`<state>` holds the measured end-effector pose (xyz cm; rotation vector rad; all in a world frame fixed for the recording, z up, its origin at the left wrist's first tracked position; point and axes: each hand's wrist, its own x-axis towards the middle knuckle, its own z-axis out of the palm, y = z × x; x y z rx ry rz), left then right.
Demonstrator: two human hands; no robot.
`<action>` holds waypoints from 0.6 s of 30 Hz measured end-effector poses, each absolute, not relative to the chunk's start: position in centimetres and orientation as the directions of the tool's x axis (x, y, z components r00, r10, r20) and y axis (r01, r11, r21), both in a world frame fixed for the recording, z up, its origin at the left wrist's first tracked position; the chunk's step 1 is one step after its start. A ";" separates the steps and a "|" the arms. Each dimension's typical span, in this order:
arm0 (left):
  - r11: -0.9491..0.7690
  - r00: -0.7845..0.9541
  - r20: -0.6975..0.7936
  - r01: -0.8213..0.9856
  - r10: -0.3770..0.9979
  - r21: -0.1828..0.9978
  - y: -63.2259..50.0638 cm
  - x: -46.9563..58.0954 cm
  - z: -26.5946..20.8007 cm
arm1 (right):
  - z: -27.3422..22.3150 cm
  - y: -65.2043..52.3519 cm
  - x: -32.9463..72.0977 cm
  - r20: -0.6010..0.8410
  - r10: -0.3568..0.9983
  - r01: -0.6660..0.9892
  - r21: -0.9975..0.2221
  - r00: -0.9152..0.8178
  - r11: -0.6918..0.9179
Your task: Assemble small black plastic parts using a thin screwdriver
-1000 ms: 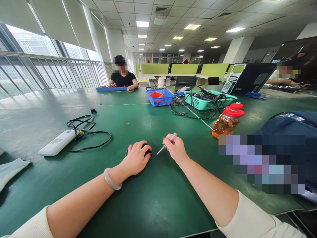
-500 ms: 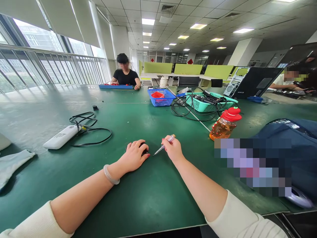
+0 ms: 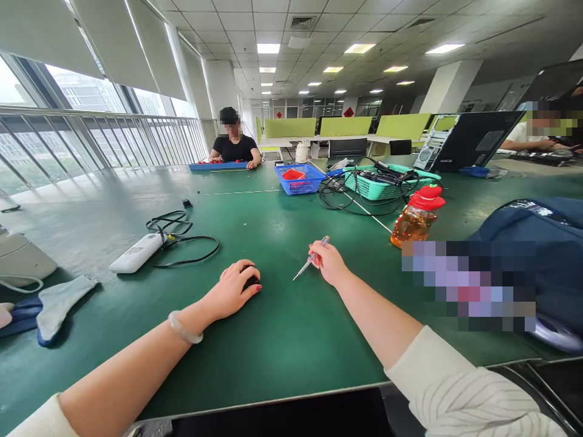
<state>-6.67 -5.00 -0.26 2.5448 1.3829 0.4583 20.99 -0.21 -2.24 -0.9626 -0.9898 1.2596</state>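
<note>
My left hand lies on the table with its fingers curled around a small dark object. Most of that object is covered by the palm and fingers, so its kind does not show. A slim screwdriver with a see-through handle sits in the fingers of my right hand. Its metal tip points down and left, a short way above or at the green table top; whether it touches cannot be told. Bare table separates the tip from the left hand.
At left lie a white power bank with a black cable and a cloth. A red-capped bottle, a blue basket, a green basket of cables and a dark bag stand right. Another person sits opposite.
Both hands have moved apart, the left one leftward with the dark object, the right one slightly rightward with the screwdriver. My view has shifted, showing more of the left side.
</note>
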 end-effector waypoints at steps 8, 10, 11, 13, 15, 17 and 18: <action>-0.420 0.385 0.179 0.870 0.906 0.257 -7.4 -17.7 -0.1 | -2.3 0.2 21.2 0.029 0.998 -0.335 -0.941 0.053 0.045; -0.402 0.361 0.199 0.886 0.911 0.233 -7.6 -20.4 -0.1 | -2.4 0.3 21.2 0.022 0.999 -0.335 -0.941 0.049 0.037; -0.399 0.358 0.201 0.889 0.912 0.227 -7.8 -21.5 -0.1 | -2.4 0.3 21.2 0.020 0.999 -0.336 -0.941 0.046 0.034; -0.394 0.355 0.195 0.892 0.914 0.223 -8.1 -23.0 0.0 | -2.4 0.4 21.2 0.018 0.999 -0.337 -0.941 0.044 0.032; -0.385 0.349 0.186 0.896 0.919 0.222 -8.4 -23.9 0.1 | -2.4 0.3 21.2 0.021 0.999 -0.337 -0.941 0.043 0.034; -0.376 0.335 0.200 0.899 0.921 0.227 -8.6 -24.3 0.2 | -2.3 0.2 21.2 0.026 0.999 -0.335 -0.941 0.041 0.039; -0.372 0.324 0.221 0.898 0.920 0.235 -8.6 -24.4 0.2 | -2.3 0.1 21.3 0.030 0.999 -0.334 -0.942 0.040 0.041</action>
